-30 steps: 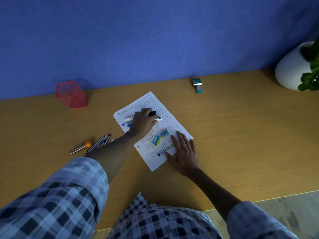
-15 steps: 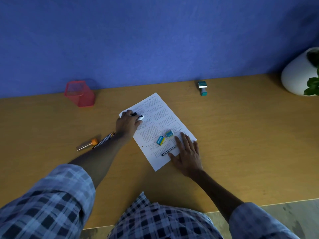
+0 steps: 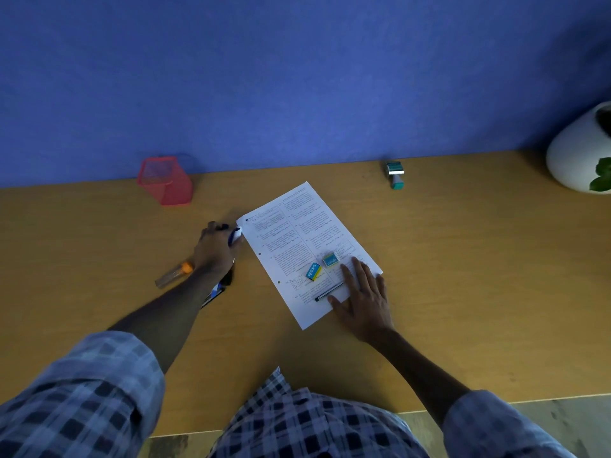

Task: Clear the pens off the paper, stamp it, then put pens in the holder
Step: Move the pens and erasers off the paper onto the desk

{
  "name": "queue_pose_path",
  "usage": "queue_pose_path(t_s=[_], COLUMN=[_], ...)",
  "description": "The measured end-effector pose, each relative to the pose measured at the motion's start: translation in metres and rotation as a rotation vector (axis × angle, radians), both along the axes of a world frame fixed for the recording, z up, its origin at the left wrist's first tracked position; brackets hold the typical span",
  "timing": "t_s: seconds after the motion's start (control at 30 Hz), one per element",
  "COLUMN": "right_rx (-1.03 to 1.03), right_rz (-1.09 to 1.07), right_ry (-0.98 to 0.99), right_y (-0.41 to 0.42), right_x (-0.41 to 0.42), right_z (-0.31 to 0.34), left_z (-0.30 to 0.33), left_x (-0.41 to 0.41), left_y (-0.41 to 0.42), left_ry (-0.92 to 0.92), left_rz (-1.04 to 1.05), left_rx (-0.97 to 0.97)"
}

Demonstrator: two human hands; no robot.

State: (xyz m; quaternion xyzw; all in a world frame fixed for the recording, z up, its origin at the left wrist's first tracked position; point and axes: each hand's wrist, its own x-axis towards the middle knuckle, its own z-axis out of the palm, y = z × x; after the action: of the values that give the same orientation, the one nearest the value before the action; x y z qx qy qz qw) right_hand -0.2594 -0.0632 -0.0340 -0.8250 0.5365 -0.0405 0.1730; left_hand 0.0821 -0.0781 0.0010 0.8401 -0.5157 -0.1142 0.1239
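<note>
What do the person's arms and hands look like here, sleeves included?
Both hands, left hand and right hand, are bare: no gloves, rings or watch visible. Forearms are bare too. Blue-and-dark checked shirt sleeves are rolled up near the elbows.

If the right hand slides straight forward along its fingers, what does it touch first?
Most likely the small teal and white eraser on the printed white paper sheet: the right hand lies flat on the sheet, fingers pointing up-left toward it. Beyond it, only bare paper.

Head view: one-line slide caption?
Left hand carries markers off the printed sheet; right hand pins it beside a black pen.
</note>
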Motion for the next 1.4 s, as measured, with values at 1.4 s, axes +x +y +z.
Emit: queue_pose_path(t_s=[1.4], right_rx=[-0.020], right_rz=[0.019], right_ry=[-0.024], right_y=[-0.018], right_x=[-0.007], right_z=[0.017], left_z=[-0.021], left_x=[-0.146], left_y=[0.014], left_ry=[-0.107], left_rz=[-0.850], left_rx=[-0.077])
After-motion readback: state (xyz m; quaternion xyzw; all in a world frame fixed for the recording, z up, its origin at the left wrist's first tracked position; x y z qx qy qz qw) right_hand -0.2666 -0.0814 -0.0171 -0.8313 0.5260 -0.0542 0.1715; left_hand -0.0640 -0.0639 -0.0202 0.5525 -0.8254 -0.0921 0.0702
